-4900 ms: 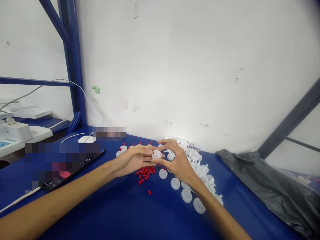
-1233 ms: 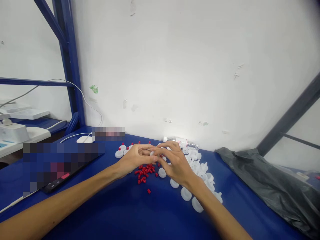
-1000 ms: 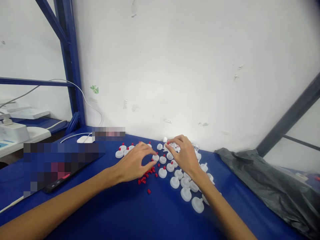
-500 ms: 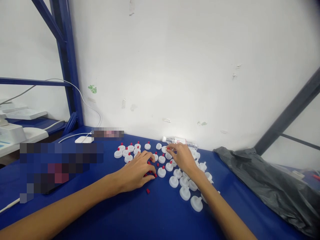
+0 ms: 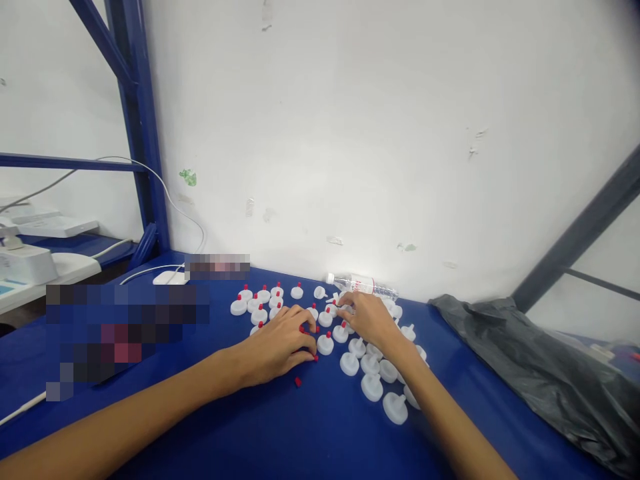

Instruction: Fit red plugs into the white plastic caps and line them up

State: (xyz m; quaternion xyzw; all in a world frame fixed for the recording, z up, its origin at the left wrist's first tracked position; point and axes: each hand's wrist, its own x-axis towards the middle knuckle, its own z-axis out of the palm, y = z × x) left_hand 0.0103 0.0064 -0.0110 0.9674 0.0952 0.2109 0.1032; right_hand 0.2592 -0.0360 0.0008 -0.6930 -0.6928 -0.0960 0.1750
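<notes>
My left hand (image 5: pixel 283 343) rests on the table with curved fingers and a gap between thumb and forefinger, over several small red tips. One red tip (image 5: pixel 315 358) lies by its thumb, and another red tip (image 5: pixel 298 382) lies nearer me. Farther right, my right hand (image 5: pixel 367 317) pinches at a white nozzle cap (image 5: pixel 331 311) with a red tip on it; its fingers partly hide the grip. Several white caps with red tips, such as one cap (image 5: pixel 325 344), stand between and behind my hands. Bare white nozzle caps (image 5: pixel 371 387) lie under and beside my right forearm.
A clear plastic bottle (image 5: pixel 363 285) lies against the wall behind the caps. Dark grey plastic sheeting (image 5: pixel 520 373) covers the right side of the blue table (image 5: pixel 280 433). At the left are a white adapter (image 5: pixel 170 277) with a cable and a blurred-out area.
My right hand has come slightly down and nearer, with its pinch now beside a red-tipped cap. My left hand stays over the red tips, its fingers shifted slightly. The view has moved a little.
</notes>
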